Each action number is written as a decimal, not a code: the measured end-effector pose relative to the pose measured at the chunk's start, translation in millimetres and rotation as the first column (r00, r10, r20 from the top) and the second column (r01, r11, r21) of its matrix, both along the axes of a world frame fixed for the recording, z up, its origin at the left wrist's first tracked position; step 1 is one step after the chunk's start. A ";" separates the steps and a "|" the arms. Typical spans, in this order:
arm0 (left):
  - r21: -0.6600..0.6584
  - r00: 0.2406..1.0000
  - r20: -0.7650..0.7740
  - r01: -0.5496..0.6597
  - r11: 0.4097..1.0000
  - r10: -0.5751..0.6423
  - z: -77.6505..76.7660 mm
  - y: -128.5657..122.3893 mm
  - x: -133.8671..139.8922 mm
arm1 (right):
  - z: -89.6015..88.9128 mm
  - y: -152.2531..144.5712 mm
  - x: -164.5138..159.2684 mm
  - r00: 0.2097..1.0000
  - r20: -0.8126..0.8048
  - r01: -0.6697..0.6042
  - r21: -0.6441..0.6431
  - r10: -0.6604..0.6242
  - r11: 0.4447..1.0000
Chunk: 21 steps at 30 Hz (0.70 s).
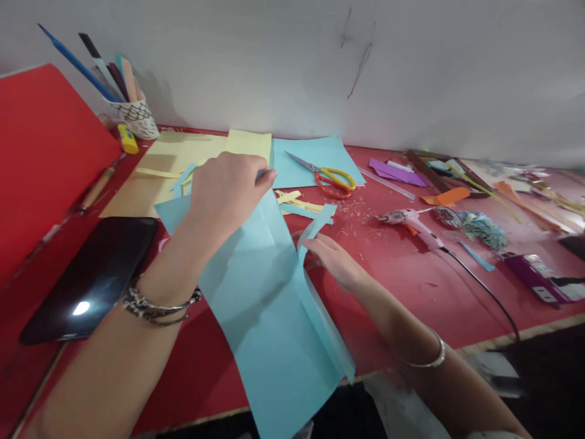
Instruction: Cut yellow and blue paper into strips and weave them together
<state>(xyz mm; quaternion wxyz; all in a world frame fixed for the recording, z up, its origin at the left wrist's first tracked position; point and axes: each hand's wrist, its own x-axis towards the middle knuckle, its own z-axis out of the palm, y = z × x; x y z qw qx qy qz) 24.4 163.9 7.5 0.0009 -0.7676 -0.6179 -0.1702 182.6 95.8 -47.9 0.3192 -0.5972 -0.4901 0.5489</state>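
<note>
I clench a dark object (264, 174) in my left hand (231, 186), pinch blue paper (269, 299) with my right hand (336, 259); the purple box (537, 277) shows blurred markings.

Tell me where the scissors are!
In the head view, the scissors lie right of the left hand, mostly on the blue sheet by the wall.

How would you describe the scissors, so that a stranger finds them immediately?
On the red table, near the wall, lies a flat light-blue sheet. The scissors rest partly on it: metal blades, one yellow and one red handle, unlike the paper strips nearby.
</note>
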 end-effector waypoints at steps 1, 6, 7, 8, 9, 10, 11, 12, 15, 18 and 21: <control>-0.003 1.000 0.014 -0.003 1.000 0.003 1.1 -0.4 -0.3 | -0.9 -0.2 0.4 1.000 0.009 -0.026 0.041 0.026 0.999; 0.039 1.000 -0.007 -0.018 0.999 0.019 4.3 -1.0 -3.6 | -3.3 -0.2 1.4 0.977 0.144 -0.174 0.117 0.156 0.978; 0.048 1.000 -0.016 -0.014 0.999 0.015 4.5 -0.7 -4.6 | -3.3 0.0 1.4 0.973 0.160 -0.184 0.107 0.166 0.977; 0.057 1.000 -0.021 -0.012 0.998 0.013 4.7 -0.3 -5.7 | -3.5 0.3 1.4 0.972 0.159 -0.190 0.103 0.172 0.976; 0.065 1.000 -0.022 -0.010 0.998 0.012 4.9 0.1 -6.9 | -3.8 0.5 1.5 0.973 0.145 -0.195 0.104 0.179 0.975; 0.075 1.000 -0.020 -0.010 0.997 0.012 5.2 0.5 -8.0 | -4.4 0.7 1.7 0.975 0.120 -0.200 0.109 0.187 0.974; 0.086 1.000 -0.015 -0.009 0.996 0.010 5.4 1.0 -9.2 | -5.2 0.9 2.0 0.977 0.090 -0.204 0.118 0.194 0.972; 0.096 1.000 -0.006 -0.008 0.995 0.009 5.8 1.4 -10.5 | -6.1 1.1 2.4 0.977 0.062 -0.209 0.124 0.203 0.970; 0.111 0.999 0.028 0.016 0.994 -0.019 7.5 2.5 -15.0 | -8.4 1.5 4.5 0.973 0.037 -0.232 0.122 0.229 0.965; 0.125 0.998 0.034 0.050 0.991 -0.054 9.6 3.7 -21.5 | -7.5 1.7 8.3 0.953 0.131 -0.287 0.109 0.272 0.952; 0.152 1.000 0.017 -0.021 0.988 0.018 11.7 6.0 -30.1 | -4.7 2.5 12.8 0.898 0.250 -0.397 0.101 0.364 0.912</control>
